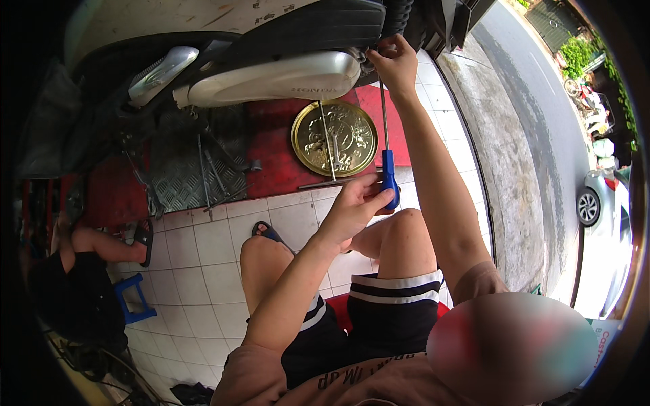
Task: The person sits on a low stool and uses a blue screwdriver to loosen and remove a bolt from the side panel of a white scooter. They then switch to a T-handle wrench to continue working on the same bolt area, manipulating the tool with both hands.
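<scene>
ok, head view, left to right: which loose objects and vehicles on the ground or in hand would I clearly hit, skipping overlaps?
Blue stool → round gold tray → blue-handled tool → parked silver car

Faint grey lettering marks the scooter's silver engine cover at 12 o'clock. Bold dark capitals cross the brown T-shirt at 6 o'clock — and red lettering, partly cut off, stands on a white panel near 4 o'clock.
</scene>
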